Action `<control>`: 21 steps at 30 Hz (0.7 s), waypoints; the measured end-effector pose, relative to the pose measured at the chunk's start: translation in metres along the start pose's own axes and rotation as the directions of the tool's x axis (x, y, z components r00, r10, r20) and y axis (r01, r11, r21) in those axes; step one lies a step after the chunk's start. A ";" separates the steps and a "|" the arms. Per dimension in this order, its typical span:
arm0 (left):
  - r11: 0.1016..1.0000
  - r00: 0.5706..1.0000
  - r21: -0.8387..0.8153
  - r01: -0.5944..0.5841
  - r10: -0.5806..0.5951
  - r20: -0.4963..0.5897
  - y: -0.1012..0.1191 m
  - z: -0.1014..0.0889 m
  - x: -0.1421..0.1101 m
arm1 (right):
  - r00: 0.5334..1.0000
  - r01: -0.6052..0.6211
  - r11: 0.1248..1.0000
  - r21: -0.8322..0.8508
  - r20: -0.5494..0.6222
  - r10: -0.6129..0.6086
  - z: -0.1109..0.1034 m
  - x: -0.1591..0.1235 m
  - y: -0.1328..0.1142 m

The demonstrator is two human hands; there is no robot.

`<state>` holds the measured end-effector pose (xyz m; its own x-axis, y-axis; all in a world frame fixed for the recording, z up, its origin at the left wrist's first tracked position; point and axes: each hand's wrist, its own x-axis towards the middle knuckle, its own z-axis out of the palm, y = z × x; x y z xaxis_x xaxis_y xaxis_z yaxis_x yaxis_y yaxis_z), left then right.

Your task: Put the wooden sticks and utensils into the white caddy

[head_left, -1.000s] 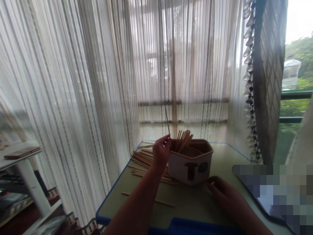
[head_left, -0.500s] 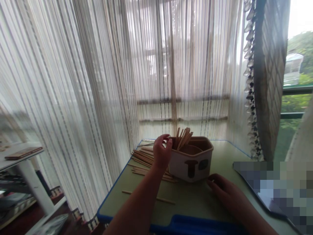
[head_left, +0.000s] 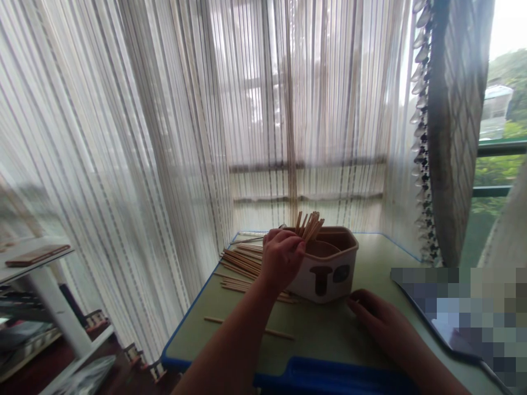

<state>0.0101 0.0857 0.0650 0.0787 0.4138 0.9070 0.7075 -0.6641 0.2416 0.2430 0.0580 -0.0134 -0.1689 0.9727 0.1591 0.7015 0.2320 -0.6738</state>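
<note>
Several thin sticks [head_left: 312, 224] leaning inside a white box [head_left: 304, 285], toward its eleven o'clock, on a green table [head_left: 374, 263]. Loose sticks [head_left: 242, 266] at nine o'clock of the box; single stick [head_left: 280, 334] between seven and eight. Left hand [head_left: 284, 255] at the nine o'clock rim, fingers curled inward, any pinched stick impossible to tell. Right hand [head_left: 373, 311] at four o'clock, just beside the box, fingers bent, grip likewise unclear.

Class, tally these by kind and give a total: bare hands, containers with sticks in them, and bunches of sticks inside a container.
Bare hands: 2 (left hand, right hand)
Container with sticks: 1
Stick bunch inside it: 1
Total: 4
</note>
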 end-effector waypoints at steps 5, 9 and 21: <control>0.999 0.998 0.045 0.022 -0.025 0.064 -0.002 0.003 -0.001 | 1.000 0.003 1.000 -0.002 -0.018 -0.003 -0.001 -0.001 -0.002; 0.996 0.996 0.084 0.030 -0.037 0.079 -0.002 0.004 -0.001 | 1.000 0.004 1.000 0.008 -0.015 -0.004 -0.001 0.000 -0.001; 0.986 0.906 0.165 0.011 0.060 -0.419 -0.020 -0.012 0.001 | 1.000 -0.004 1.000 -0.014 -0.003 0.004 -0.001 -0.002 -0.003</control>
<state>-0.0122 0.0921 0.0654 -0.1807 0.0746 0.9807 0.8143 -0.5479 0.1917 0.2418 0.0555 -0.0112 -0.1645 0.9736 0.1583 0.7116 0.2283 -0.6645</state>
